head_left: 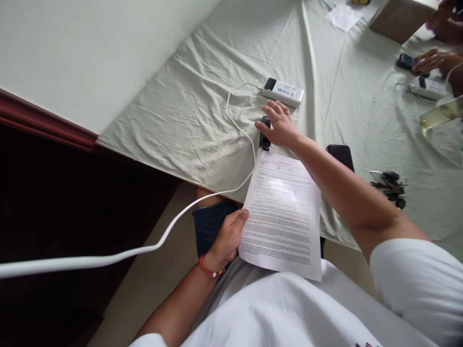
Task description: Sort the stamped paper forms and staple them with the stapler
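Between thumb and fingers, my left hand (231,233) grips the left edge of a printed sheet of paper (280,221). The sheet slants from the table edge down toward my lap, its text facing me. My right hand (277,126) is stretched out over the table with its fingers apart. Partly under that hand lies a black watch-like object (265,140), just beyond the paper's top edge; I cannot tell whether the hand touches it. Past my fingertips rests a white power bank (283,91) with a dark end and a cable plugged in.
A white cable (170,226) runs from the power bank across the table edge toward me. Right of my forearm lie a black wallet-like case (340,156) and a bunch of keys (389,185). Another person's hand (436,61) is at the far right, near a box (400,19).
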A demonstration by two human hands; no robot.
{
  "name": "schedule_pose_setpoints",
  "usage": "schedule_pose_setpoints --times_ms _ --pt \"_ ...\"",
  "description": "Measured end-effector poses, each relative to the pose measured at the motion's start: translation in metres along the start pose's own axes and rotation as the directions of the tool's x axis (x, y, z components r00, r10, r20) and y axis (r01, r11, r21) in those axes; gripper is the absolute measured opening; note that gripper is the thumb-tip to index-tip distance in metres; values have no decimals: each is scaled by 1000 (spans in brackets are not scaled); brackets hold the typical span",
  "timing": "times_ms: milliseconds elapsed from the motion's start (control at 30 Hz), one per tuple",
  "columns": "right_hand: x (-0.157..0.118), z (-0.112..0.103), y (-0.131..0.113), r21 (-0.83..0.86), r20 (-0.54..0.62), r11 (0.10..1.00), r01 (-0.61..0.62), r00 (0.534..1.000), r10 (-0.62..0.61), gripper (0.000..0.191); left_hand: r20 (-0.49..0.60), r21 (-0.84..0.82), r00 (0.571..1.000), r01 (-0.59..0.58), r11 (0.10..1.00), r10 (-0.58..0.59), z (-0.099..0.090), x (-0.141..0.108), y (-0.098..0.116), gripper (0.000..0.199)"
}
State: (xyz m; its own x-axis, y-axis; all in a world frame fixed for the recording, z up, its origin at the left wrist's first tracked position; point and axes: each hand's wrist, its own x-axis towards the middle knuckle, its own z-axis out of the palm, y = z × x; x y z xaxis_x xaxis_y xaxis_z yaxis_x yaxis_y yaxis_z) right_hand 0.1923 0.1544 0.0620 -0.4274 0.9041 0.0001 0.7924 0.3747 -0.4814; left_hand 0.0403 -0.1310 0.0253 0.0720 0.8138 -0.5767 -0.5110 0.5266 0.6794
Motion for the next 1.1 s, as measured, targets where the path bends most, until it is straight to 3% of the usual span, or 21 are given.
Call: schedule_pose_setpoints --times_ms 133,367,700,867,1100 --pt "11 15 3 -23 166 999 -32 985 36 61 7 -12 1000 9 1000 -9 1 0 0 50" --pt "-17 5 6 -22 192 994 -107 975 109 58 -8 27 999 36 999 -36 9 -5 -7 53" --pt "-40 21 11 81 92 985 -154 985 147 56 -51 49 999 16 999 -14 21 -16 -16 51" --pt "-51 23 1 16 84 983 -181 980 179 57 -75 81 997 20 997 -14 20 -16 -20 50" --pt "-58 33 -2 -21 -50 988 -156 987 155 54 -83 56 996 51 997 -46 21 -15 -25 43"
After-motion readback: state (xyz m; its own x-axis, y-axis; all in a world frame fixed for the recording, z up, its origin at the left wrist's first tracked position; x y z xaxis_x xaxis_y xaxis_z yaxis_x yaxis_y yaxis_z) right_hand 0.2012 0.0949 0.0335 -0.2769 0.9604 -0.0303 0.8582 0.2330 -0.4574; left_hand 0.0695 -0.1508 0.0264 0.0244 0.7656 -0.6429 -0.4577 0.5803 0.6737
